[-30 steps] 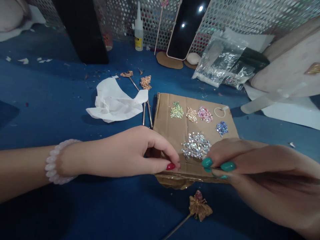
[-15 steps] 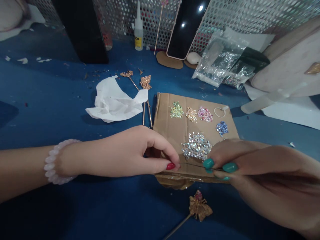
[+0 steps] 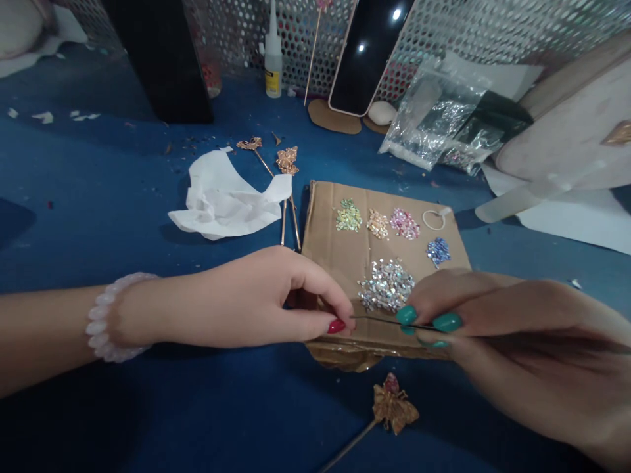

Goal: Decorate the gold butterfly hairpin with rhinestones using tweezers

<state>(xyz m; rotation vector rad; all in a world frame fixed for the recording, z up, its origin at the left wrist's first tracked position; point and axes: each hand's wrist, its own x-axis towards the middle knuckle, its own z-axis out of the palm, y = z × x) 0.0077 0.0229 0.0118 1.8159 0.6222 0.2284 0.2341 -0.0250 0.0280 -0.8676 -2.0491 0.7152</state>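
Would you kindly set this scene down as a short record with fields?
right hand: holds a thin dark tool
left hand: thumb and forefinger together near the tool's tip; anything held cannot be made out
cardboard: bears green gems, peach gems, pink gems, blue gems, silver gems
foreground: gold butterfly ornament
behind: crumpled white paper, nozzled bottle, phone

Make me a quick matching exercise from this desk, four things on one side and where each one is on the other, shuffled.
Things:
1. Thin dark tool
2. Silvery pile
3. Crumpled white paper
4. Butterfly ornament with a pink tip

Places:
A. Left of the cardboard
B. At the bottom of the view, nearer than the cardboard
C. Pinched in the right hand
D. Lying on the cardboard

Pairs: 1-C, 2-D, 3-A, 4-B
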